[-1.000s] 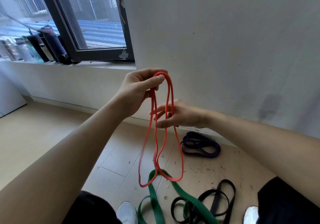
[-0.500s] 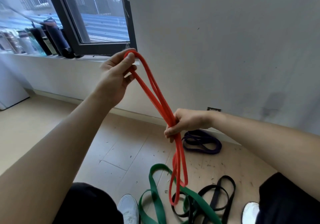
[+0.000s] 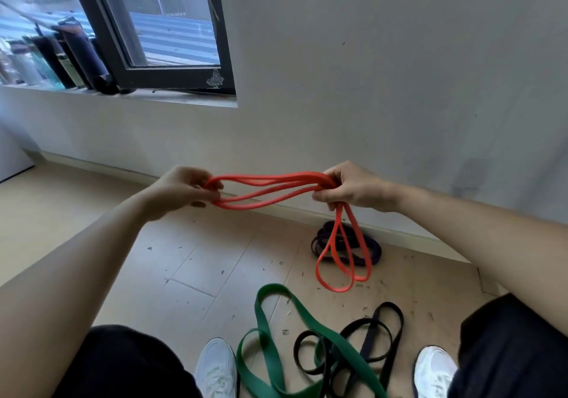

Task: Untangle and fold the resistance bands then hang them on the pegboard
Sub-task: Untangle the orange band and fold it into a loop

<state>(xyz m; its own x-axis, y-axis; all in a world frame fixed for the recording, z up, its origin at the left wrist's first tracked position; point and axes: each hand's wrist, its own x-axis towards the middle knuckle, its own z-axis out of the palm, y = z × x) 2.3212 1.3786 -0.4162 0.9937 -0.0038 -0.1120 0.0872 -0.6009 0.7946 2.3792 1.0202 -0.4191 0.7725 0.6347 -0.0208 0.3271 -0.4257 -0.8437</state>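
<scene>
A thin red resistance band [image 3: 270, 190] stretches level between both hands at waist height, doubled into several strands. My left hand [image 3: 181, 190] pinches its left end loops. My right hand [image 3: 353, 187] grips the strands at the right, and two red loops hang down from that fist. On the floor below lie a wide green band [image 3: 273, 364] and a black band [image 3: 381, 333], tangled together. A folded purple band [image 3: 373, 248] lies by the wall, partly behind the hanging red loops. No pegboard is in view.
A grey wall and skirting board run behind the hands. A dark-framed window [image 3: 172, 68] sits upper left, with bottles [image 3: 46, 59] on its sill. My white shoes [image 3: 215, 367] and dark trousers frame the bands on the wooden floor, which is littered with small debris.
My left hand dropped from head height to the level of my right hand. The red band went from a steep slant to horizontal, and less of it hangs below my right hand.
</scene>
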